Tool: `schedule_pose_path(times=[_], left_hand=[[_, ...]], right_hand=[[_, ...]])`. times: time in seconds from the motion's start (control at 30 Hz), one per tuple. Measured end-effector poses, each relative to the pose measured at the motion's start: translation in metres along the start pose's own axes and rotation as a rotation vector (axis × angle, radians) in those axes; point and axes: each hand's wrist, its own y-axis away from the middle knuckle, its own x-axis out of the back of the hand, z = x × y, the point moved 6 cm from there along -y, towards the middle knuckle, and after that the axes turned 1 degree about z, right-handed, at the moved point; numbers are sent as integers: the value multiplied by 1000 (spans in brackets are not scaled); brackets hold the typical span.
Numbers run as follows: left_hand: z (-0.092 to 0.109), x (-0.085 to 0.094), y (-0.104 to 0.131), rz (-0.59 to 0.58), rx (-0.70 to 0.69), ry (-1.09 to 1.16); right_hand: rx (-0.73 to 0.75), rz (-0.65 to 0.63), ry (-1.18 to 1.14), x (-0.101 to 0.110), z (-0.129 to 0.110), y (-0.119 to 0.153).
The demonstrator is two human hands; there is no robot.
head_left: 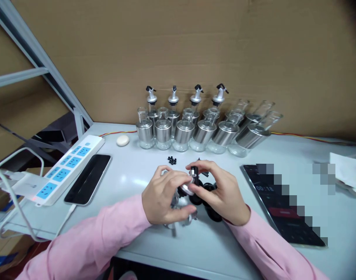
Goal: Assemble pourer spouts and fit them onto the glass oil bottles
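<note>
Between my two hands is a bottle pourer spout (187, 189) with a silver body and a black piece at its tip. My left hand (162, 196) is closed around the silver body, its thumb stretched below. On the other side, my right hand (226, 190) pinches the black piece between thumb and fingertips. Black round stoppers (213, 213) lie under and beside my right hand, partly covered. Silver spout parts (191, 217) lie below my left hand, also partly hidden. Just beyond the hands sits a small cluster of black caps (172, 160).
Several glass bottles with steel sleeves (182, 130) stand in rows at the back; some back-row ones carry pourers (195, 98). At left lie a power strip (70, 167) and a phone (89, 179). A tablet (271, 202) is on the right, a white round object (122, 140) back left.
</note>
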Motion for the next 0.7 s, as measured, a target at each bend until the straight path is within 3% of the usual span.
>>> schedule_pose_path(times=[0.13,0.3,0.53,0.6,0.7], left_hand=[[-8,-4,1,-45,136,-81],[-7,-10,1,-159,104,-65],[-5,-13,1,-218,111,2],[2,-13,0,-239,54,2],[11,-13,0,-264,-1,33]], right_hand=[[89,19,92,-3,-8,2],[189,-22,198,-4,-9,3],[276,-30,269,-7,-10,5],[169,69,126,2,-7,5],[-116,384,-67,31,9,7]])
